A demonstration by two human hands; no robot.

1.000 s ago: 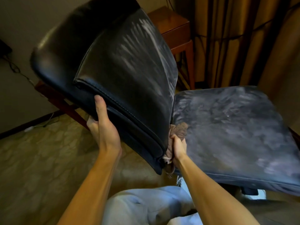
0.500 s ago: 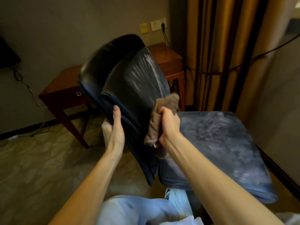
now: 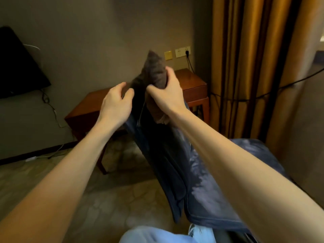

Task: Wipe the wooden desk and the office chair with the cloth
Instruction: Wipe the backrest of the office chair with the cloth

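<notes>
The dark leather office chair's backrest [image 3: 164, 165] stands edge-on in front of me, its seat [image 3: 259, 155] streaked pale at the right. My right hand [image 3: 168, 95] presses a brown cloth [image 3: 154, 71] against the top of the backrest; one corner of the cloth sticks up above it. My left hand [image 3: 115, 104] sits at the left side of the backrest's top edge, fingers curled near it; whether they grip it is unclear. Behind the chair stands the wooden desk [image 3: 192, 81].
Gold curtains [image 3: 249, 58] hang at the right with a dark cable across them. A wall socket [image 3: 182, 51] with a plugged-in cable is above the desk. A dark screen [image 3: 15, 67] hangs on the left wall. Patterned carpet [image 3: 70, 181] covers the floor; my knee in light trousers [image 3: 154, 234] is below.
Both hands have moved up the backrest to its top edge, the right one carrying the cloth upward from the seat joint. The view has risen, and the chair now looks edge-on.
</notes>
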